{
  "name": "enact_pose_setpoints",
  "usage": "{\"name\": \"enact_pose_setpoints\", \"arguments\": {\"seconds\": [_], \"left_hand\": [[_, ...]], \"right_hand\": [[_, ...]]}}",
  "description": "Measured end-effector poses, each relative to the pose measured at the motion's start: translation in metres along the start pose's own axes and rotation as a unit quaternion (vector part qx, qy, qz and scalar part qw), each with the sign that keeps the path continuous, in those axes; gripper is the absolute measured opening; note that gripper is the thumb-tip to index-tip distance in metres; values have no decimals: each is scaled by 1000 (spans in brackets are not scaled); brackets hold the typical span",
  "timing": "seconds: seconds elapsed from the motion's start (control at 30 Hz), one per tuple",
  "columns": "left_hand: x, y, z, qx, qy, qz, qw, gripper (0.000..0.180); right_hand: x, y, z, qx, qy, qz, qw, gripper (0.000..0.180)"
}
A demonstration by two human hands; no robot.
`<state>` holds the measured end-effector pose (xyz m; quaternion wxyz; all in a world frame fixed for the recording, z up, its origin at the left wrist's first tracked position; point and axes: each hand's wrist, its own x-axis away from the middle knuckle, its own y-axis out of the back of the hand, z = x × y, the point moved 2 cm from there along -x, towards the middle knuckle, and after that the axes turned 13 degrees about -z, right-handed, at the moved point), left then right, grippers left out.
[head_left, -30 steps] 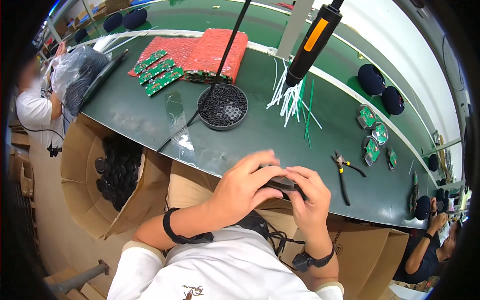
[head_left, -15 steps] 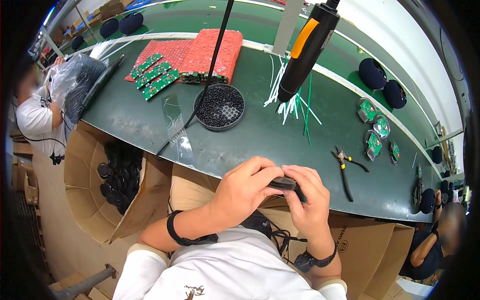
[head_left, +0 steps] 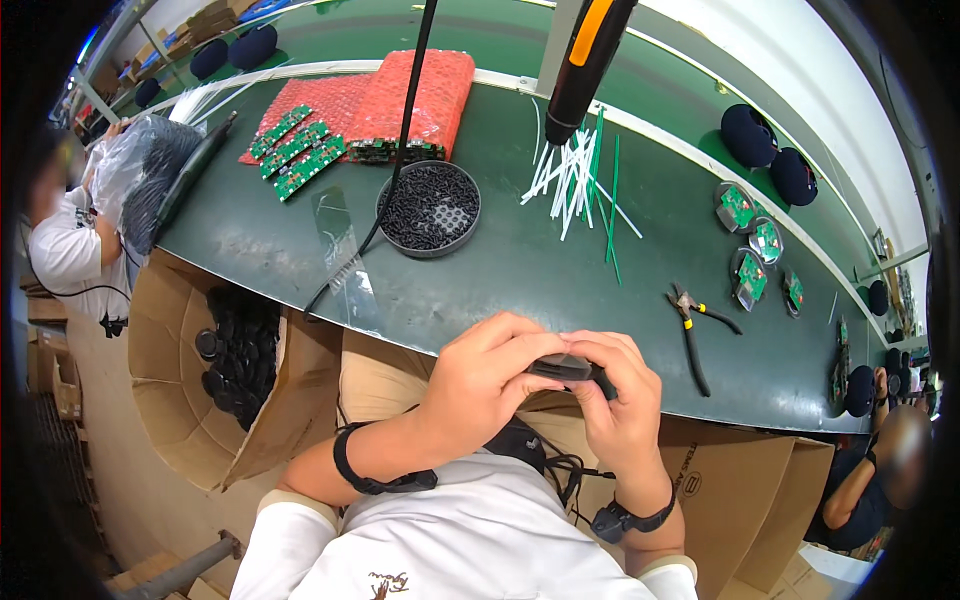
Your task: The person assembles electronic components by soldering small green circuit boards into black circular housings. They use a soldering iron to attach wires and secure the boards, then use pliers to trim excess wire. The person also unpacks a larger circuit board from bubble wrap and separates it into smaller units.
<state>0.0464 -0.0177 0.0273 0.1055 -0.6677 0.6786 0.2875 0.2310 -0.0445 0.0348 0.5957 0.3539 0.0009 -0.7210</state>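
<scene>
A: Small black part [head_left: 565,368]. Where do you have it?

B: You hold it between both hands, just above the near edge of the green table [head_left: 520,265], close to your chest. Your left hand [head_left: 485,385] is curled around its left end, fingers on top, thumb beneath. Your right hand [head_left: 620,395] is closed on its right end, fingers wrapped over it.

A: Wrists?

B: A black strap [head_left: 375,475] on your left wrist, a black band [head_left: 630,520] on your right one.

A: Nearest things on the table?

B: Pliers [head_left: 695,325] with dark handles lie just right of your hands. Farther back, a round black tray [head_left: 430,210] full of small black pieces, left of centre. A cable runs down past it. White and green strips [head_left: 580,175] lie in a loose heap right of the tray, under a hanging black and orange tool [head_left: 585,60].

A: Farther out?

B: Green circuit boards [head_left: 295,150] on red bubble wrap [head_left: 400,100] at the far left. Round green boards [head_left: 755,240] at the right. An open cardboard box [head_left: 215,370] of black round parts stands below the table at your left.
</scene>
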Motion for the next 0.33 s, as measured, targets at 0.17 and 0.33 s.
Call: {"name": "enact_pose_setpoints", "arguments": {"seconds": [0.17, 0.33], "left_hand": [[0, 4, 2, 29, 39, 20, 999, 38], [-1, 7, 0, 58, 70, 34, 995, 44]], "right_hand": [[3, -2, -4, -18, 2, -10, 1000, 35], [7, 0, -8, -35, -22, 6, 999, 37]]}}
